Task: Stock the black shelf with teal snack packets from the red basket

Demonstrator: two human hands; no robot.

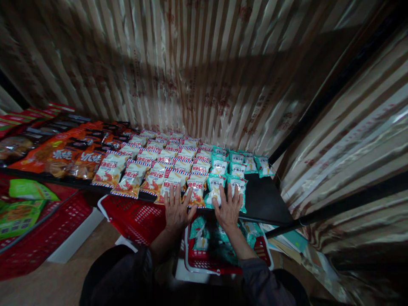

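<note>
My left hand (176,211) lies with spread fingers on the front of the orange-and-white snack bags (196,189), which stand in rows on a black shelf (263,202). To its right, my right hand (228,209) rests, fingers apart, against two teal-and-white snack bags (215,189) in the front row. More teal bags (237,170) sit behind these in short rows. Neither hand is wrapped around a bag. Below my forearms, a red basket (267,255) with a pale rim holds several loose teal bags (199,242).
Orange-and-black bread packages (86,159) fill the shelf's left part. Under it are a tilted red basket (140,219) and another basket (72,216) with green packets (22,216). A striped plastic sheet (191,63) hangs behind. Black frame bars (347,199) stand at the right.
</note>
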